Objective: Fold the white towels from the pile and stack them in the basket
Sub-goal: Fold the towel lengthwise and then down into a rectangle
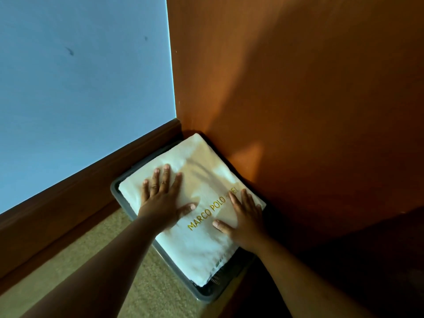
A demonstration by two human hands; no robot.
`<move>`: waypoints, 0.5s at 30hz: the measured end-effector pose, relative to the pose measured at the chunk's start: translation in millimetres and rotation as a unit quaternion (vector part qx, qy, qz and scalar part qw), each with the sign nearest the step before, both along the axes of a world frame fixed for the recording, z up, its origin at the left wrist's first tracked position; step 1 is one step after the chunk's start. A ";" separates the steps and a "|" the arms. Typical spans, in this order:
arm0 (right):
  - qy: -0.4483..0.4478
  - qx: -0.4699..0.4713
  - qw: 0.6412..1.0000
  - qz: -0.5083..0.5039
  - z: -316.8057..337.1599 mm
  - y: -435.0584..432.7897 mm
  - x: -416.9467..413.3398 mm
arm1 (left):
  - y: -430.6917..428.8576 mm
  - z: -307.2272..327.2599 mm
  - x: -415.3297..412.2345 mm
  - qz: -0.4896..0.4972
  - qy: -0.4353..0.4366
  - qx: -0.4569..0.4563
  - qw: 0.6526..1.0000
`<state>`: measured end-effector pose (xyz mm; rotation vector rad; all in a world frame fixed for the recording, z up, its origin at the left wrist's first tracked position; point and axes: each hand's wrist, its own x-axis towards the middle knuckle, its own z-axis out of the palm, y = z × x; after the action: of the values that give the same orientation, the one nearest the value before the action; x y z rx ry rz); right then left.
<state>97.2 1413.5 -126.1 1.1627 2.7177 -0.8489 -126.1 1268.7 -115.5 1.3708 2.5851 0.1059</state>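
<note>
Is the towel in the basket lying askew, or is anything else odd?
Slightly. The folded white towel overhangs the grey basket rim at its far and right corners, leaving a dark gap at the near corner. The left hand and right hand press flat on it.

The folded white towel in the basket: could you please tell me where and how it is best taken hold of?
I would slide fingers under the folded towel at its long edge facing the carpet, coming from the near left. Walls close off the far and right sides, and it lies flat, filling the basket, so only that edge seems free.
</note>
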 end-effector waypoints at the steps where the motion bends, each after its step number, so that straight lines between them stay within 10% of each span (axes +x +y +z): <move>1: 0.005 -0.017 1.000 -0.007 0.9 -4.8 8.1 | -3.3 0.6 7.2 -0.009 -0.001 -0.001 1.000; 15: -0.089 -0.009 0.996 -0.005 65.6 -61.2 67.4 | -105.0 1.9 135.7 -0.133 -0.058 -0.003 0.989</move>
<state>164.6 1352.4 -60.4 1.1879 2.5583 -0.7327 9.6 1163.7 -113.6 1.6389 2.2843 0.1321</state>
